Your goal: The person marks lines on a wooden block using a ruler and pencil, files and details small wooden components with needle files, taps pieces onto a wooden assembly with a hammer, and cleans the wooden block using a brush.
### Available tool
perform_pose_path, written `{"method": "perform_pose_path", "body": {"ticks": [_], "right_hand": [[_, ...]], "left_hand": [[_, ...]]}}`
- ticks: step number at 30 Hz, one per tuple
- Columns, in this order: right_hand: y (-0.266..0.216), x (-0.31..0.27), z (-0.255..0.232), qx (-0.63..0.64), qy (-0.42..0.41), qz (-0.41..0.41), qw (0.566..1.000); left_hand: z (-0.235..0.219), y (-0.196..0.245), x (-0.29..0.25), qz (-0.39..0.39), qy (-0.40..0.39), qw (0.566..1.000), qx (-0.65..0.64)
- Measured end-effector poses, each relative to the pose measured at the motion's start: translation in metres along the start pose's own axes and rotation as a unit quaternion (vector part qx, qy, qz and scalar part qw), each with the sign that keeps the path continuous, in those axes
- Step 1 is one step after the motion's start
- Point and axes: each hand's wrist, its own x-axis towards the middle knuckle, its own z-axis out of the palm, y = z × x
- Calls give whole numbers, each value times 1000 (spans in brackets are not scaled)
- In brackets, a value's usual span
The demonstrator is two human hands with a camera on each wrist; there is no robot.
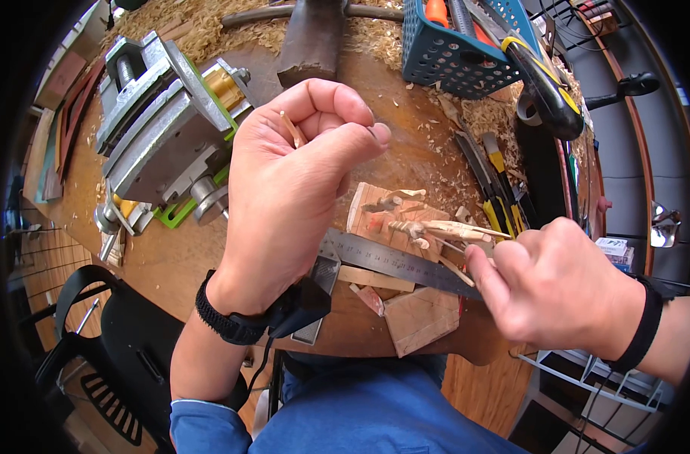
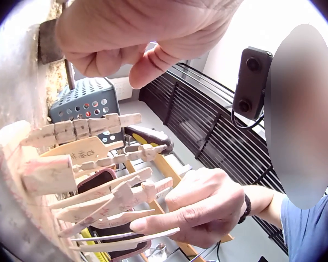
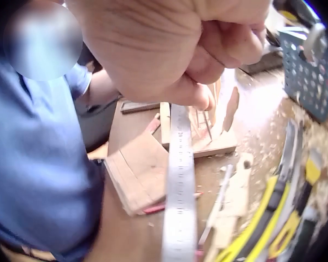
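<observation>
The left hand (image 1: pixel 288 170) is curling its fingers around a thin, pale wooden stick (image 1: pixel 291 130) above the brown wooden workbench (image 1: pixel 182 257). The right hand (image 1: pixel 545 287) is pinching a slender grey rod (image 1: pixel 451 247) among carved, pale wooden pieces (image 1: pixel 451 230) standing on a flat wooden block (image 1: pixel 364 216). A long silver metal ruler (image 1: pixel 383 258) is lying alongside the block.

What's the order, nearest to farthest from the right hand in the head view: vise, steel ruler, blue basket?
Nearest first, from the right hand:
1. Steel ruler: its near end lies just left of the hand.
2. Blue basket: beyond the hand, at the table's far side.
3. Vise: across the table, left of the left hand.
</observation>
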Motion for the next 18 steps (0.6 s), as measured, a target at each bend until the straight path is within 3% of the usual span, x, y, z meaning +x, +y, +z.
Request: {"method": "perform_pose_path", "body": {"ticks": [2, 4, 5, 7, 13, 18], "right_hand": [[-1, 0, 3, 47, 11, 33, 998], [3, 1, 8, 175, 62, 131, 974], [1, 4, 5, 175, 33, 147, 973], [2, 2, 7, 168, 44, 141, 975], [-1, 3, 5, 136, 68, 143, 978], [-2, 0, 2, 138, 107, 151, 973]], "left_hand": [[0, -2, 0, -2, -2, 1000, -2], [1, -3, 1, 0, -4, 1000, -5], [0, -3, 1, 5, -10, 1000, 0], [-1, -2, -1, 7, -15, 1000, 10], [-9, 8, 1, -63, -72, 982, -161], [-8, 12, -2, 0, -92, 996, 19]]}}
